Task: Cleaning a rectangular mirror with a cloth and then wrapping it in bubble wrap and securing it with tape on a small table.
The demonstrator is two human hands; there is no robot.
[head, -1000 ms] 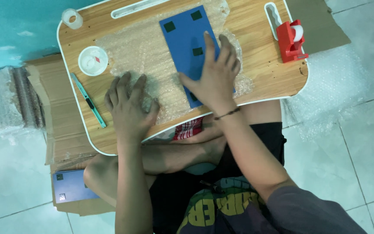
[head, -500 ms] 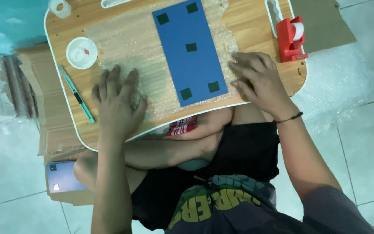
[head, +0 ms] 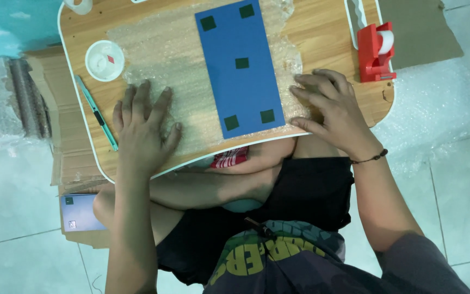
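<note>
From the head view: left hand (head: 142, 128) lay flat, fingers spread, on the bubble wrap (head: 175, 71), gripping nothing. Right hand (head: 335, 111) pressed the wrap's right edge, empty, just beside the blue board (head: 240, 68) lying on the wrap atop the wooden lap table (head: 322, 32).

The left hand (head: 142, 130) lies flat, palm down, fingers (head: 161, 103) spread and pointing away from the body, its bare forearm running straight back toward the torso. The right hand (head: 335, 111) is arched, fingers curled and pressing down at the tips, pointing leftward; a dark cord circles its wrist.
</note>
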